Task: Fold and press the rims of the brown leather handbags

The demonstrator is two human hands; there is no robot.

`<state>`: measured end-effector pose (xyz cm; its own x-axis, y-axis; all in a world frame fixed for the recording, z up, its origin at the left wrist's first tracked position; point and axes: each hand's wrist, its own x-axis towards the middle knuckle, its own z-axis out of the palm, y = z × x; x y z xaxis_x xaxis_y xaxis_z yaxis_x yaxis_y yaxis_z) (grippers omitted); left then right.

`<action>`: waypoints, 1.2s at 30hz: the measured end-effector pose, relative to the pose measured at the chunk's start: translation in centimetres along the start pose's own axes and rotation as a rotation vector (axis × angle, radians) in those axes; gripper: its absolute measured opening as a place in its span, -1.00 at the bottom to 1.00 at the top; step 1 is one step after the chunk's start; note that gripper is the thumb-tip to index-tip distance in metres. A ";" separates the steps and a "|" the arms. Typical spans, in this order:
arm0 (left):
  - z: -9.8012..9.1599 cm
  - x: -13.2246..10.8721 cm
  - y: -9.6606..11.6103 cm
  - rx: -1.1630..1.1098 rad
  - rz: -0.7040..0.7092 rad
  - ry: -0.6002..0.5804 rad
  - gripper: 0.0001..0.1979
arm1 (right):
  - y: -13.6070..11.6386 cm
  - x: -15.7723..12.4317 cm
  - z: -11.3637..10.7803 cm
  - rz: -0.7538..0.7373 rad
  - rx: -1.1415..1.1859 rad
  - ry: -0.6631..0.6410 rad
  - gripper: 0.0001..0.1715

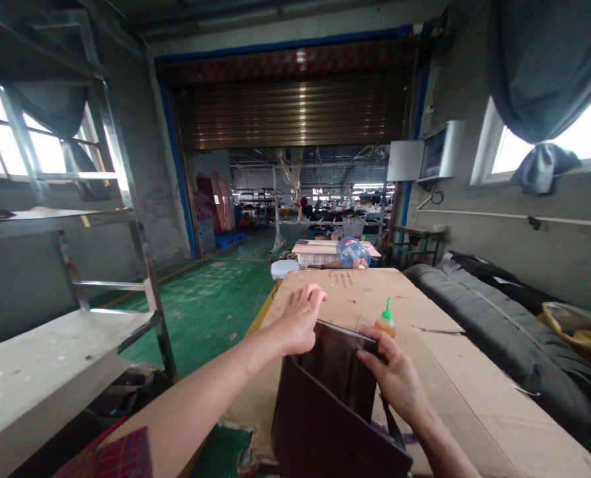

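A dark brown bag with a stiff front panel stands in front of me on the cardboard, its top gaping and brown lining showing inside. My right hand pinches the right end of its far rim between thumb and fingers. At the rim's far left corner, my left hand is closed with bent fingers, its lower side against the bag; the thumb tip is hidden. A dark strap hangs by the bag's right side. Just beyond my right hand stands a small bottle with a green nozzle and orange liquid.
Cardboard covers the worktop. A large blue water jug lies beyond its far end, with part of another person's hand nearby. Dark fabric rolls line the right side. A metal rack stands left, beside green floor.
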<state>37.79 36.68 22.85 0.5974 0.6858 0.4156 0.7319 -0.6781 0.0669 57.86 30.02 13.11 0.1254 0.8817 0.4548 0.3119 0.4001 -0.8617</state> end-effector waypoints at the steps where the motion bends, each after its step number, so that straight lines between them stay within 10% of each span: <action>1: -0.1 -0.5 -0.2 0.031 -0.040 -0.019 -0.19 | 0.0 0.1 0.2 -0.002 0.004 0.010 -0.67; 10: -2.3 -2.7 -1.0 0.156 -0.130 -0.052 -0.01 | -2.1 1.0 -0.6 -0.037 -0.104 0.248 -0.58; 15: -2.1 -2.1 -2.0 0.185 0.060 0.048 -0.23 | -0.2 0.3 -0.5 -0.104 -0.114 0.232 -0.62; 36: -3.3 -4.3 -2.1 0.228 0.011 0.133 -0.76 | 1.9 0.6 0.2 -0.066 -0.080 0.202 -0.59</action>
<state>32.58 34.31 23.94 0.5687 0.6272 0.5321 0.7894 -0.5980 -0.1388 58.38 31.37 11.73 0.2858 0.7832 0.5522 0.3981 0.4271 -0.8119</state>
